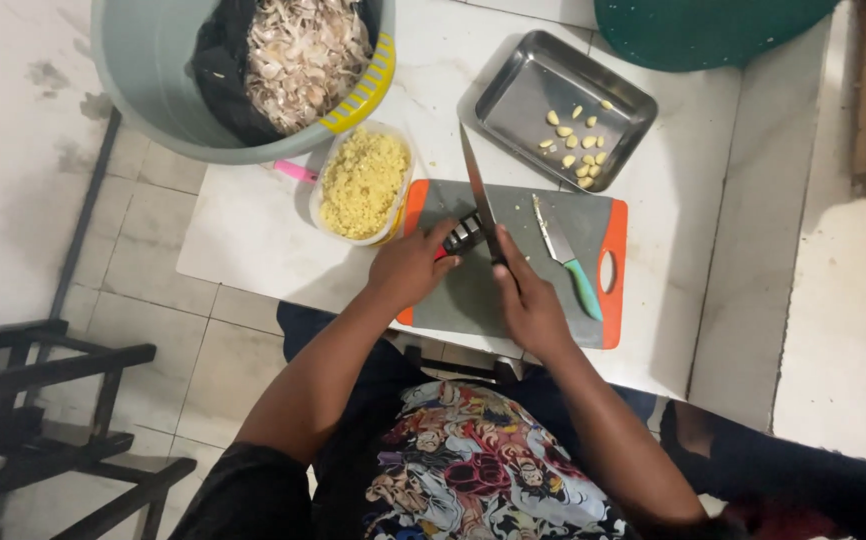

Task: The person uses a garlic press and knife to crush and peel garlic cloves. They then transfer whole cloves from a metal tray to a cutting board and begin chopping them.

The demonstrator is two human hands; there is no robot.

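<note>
Knife in right hand, sharpener under left hand

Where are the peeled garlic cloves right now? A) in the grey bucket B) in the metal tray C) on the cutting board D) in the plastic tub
B: the pale peeled cloves lie in the metal tray, beyond the cutting board; the tub holds yellow minced stuff.

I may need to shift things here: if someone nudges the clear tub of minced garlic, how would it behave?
The tub of minced garlic looks thin-walled, so probably light and flexible. It is heaped to the rim, so a push may spill some. It sits near the table edge, so it could slide off.
</note>
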